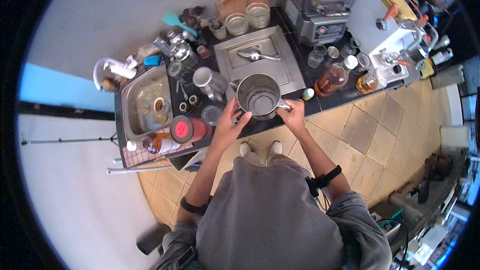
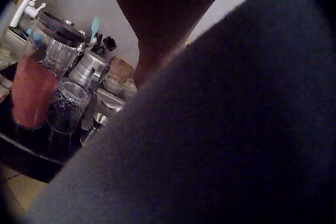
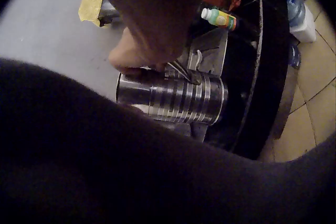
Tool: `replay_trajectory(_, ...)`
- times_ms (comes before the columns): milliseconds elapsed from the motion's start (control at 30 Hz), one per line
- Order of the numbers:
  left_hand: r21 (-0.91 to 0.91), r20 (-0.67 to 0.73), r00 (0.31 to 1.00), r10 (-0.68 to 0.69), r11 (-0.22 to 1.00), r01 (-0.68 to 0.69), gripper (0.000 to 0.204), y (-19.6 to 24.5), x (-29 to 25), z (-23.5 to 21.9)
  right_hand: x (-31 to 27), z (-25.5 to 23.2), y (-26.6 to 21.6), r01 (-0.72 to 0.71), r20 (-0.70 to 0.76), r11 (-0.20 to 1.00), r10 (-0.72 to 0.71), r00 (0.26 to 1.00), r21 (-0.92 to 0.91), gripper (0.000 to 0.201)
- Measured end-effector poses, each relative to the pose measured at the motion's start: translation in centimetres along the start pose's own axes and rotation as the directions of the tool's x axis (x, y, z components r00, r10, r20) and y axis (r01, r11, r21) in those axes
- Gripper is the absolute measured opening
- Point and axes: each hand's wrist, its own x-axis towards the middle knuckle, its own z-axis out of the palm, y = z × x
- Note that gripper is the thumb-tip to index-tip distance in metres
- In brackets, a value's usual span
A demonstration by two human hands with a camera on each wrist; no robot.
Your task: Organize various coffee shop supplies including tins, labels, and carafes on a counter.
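A steel pitcher (image 1: 259, 95) is held over the front edge of the counter, its open top toward the head camera. My right hand (image 1: 294, 115) grips its handle on the right side. Against the pitcher's left side rests my left hand (image 1: 231, 124), fingers extended and thumb apart. In the right wrist view the pitcher (image 3: 173, 98) shows ribbed bands, with the right hand (image 3: 144, 50) at its handle. Dark shapes cover much of both wrist views, and the left hand's fingers are hidden in the left wrist view.
Behind the pitcher lies a steel tray (image 1: 292, 65) with a scoop. Left are a sink (image 1: 131, 120), a red-filled jar (image 1: 199, 129), a metal shaker (image 1: 205, 80) and a glass (image 1: 211, 115). Right stand a small bottle (image 1: 308, 94), an amber bottle (image 1: 331, 80) and a blender (image 1: 325, 25).
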Motion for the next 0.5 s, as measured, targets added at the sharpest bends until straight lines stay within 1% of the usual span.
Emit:
replay_trajectory(33, -0.032, -0.009, 1.000, 0.005, 0.999, -0.005, 0.076, -0.3, 0.2, 0.1, -0.2, 0.0, 0.6, 0.038, 0.000, 0.999, -0.038, 0.999, -0.036, 0.023)
replay_trajectory(67, -0.042, -0.011, 1.000, -0.019, 0.999, 0.018, 0.075, -0.5, 0.2, 0.1, -0.5, 0.4, 1.3, 0.057, -0.023, 0.997, -0.058, 0.998, -0.057, 0.023)
replay_trajectory(100, -0.048, 0.023, 1.000, -0.007, 0.999, 0.008, 0.075, -0.4, 0.2, 0.3, -0.7, 0.5, 1.6, 0.112, -0.053, 0.990, -0.117, 0.992, -0.085, 0.024)
replay_trajectory(167, -0.087, 0.021, 0.999, -0.038, 0.995, 0.040, 0.076, -0.4, 0.3, 0.3, -1.0, 0.7, 2.3, 0.005, -0.023, 0.999, -0.004, 1.000, 0.053, 0.026)
replay_trajectory(200, -0.126, 0.012, 1.000, -0.021, 0.992, 0.022, 0.078, -0.2, 0.4, 0.4, -1.0, 0.7, 1.7, 0.026, -0.035, 0.998, -0.025, 0.999, 0.051, 0.027)
replay_trajectory(233, -0.131, 0.041, 0.999, -0.013, 0.991, 0.018, 0.078, -0.3, 0.4, 0.4, -0.9, 0.5, 1.8, 0.023, -0.061, 0.999, -0.021, 0.998, 0.035, 0.027)
replay_trajectory(300, -0.084, -0.038, 0.999, -0.028, 0.996, 0.025, 0.080, -0.3, 0.2, 0.3, -1.1, 0.4, 1.9, -0.021, 0.022, 1.000, 0.021, 1.000, -0.016, 0.017)
replay_trajectory(333, -0.071, -0.034, 0.999, -0.021, 0.997, 0.019, 0.083, 0.2, 0.1, 0.4, -1.0, 0.3, 1.9, 0.003, 0.021, 0.999, -0.002, 1.000, -0.051, 0.019)
replay_trajectory(367, -0.080, -0.004, 1.000, -0.012, 0.997, 0.012, 0.083, -0.2, 0.2, 0.4, -0.9, 0.2, 1.9, -0.002, -0.005, 0.997, 0.002, 1.000, -0.071, 0.019)
replay_trajectory(433, -0.042, 0.003, 0.999, -0.047, 0.998, 0.047, 0.087, -0.8, 0.4, 0.0, -0.8, -0.2, 1.1, 0.003, 0.032, 0.997, -0.001, 0.999, -0.077, 0.022)
replay_trajectory(467, -0.041, 0.025, 0.999, -0.034, 0.999, 0.036, 0.093, -0.9, 0.8, 0.0, -0.6, -0.4, 0.8, 0.014, 0.031, 0.996, -0.012, 0.999, -0.089, 0.022)
replay_trajectory(500, -0.052, 0.061, 0.998, -0.022, 0.998, 0.025, 0.093, -0.9, 0.8, -0.2, -0.5, -0.5, 0.7, 0.008, 0.001, 0.993, -0.008, 1.000, -0.114, 0.022)
